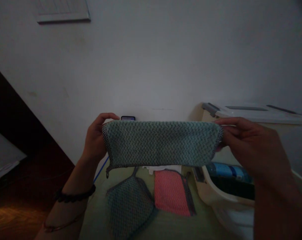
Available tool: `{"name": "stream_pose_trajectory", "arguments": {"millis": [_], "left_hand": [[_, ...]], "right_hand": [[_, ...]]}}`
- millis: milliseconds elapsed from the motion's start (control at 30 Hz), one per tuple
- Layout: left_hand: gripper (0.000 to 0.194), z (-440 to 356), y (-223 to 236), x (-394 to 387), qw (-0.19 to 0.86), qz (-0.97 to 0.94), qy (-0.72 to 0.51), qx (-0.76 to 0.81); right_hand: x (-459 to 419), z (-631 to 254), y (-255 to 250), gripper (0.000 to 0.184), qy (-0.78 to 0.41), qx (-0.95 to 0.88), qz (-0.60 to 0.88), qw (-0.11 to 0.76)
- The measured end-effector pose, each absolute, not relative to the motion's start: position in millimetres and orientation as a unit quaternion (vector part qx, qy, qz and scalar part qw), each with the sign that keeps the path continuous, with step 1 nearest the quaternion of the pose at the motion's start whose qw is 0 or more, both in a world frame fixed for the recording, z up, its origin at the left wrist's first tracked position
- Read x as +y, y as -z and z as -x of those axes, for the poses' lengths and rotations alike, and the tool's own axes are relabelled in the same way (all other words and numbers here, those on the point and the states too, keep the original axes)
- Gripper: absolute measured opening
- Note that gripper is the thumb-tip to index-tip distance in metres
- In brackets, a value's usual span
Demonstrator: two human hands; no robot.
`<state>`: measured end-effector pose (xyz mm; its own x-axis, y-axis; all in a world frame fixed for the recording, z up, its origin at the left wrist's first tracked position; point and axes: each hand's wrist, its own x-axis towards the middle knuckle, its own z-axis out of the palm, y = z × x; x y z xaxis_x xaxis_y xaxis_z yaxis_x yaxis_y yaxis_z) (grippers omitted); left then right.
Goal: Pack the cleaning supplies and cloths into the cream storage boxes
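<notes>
I see the left grip (94,136) and right grip (255,145) pinching the green woven dishcloth (163,143) between them by its 2 upper corners; should 1 slip, it could sag onto the pink dishcloth (171,193) below them.

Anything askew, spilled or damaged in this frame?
Nothing looks spilled or damaged. Only mildly untidy: the darker cloth lies askew on the green surface, turned at an angle beside the pink cloth. The raised cloth has a nearly level top edge.
</notes>
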<state>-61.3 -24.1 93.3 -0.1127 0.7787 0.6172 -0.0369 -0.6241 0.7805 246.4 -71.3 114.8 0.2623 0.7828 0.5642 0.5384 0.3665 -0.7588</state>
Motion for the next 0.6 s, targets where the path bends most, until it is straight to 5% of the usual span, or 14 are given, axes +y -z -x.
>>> {"name": "stream_pose_trajectory", "arguments": {"millis": [267,433,533,600], "left_hand": [[0.013,68,-92,-21,0.349,-0.625,-0.613,0.335],[0.013,60,-95,-22,0.441,-0.554,-0.602,0.37],[0.014,52,-97,-25,0.447,-0.521,-0.6,0.411],[0.014,46,-98,-27,0.424,-0.516,-0.598,0.443]], "right_hand": [[-71,-238,-113,0.019,0.104,-0.685,0.497,0.523],[-69,-234,-110,0.017,-0.129,-0.564,0.537,0.613],[-66,-233,-106,0.019,-0.295,-0.532,0.51,0.608],[-64,-233,-104,0.018,-0.305,-0.552,0.497,0.596]]}}
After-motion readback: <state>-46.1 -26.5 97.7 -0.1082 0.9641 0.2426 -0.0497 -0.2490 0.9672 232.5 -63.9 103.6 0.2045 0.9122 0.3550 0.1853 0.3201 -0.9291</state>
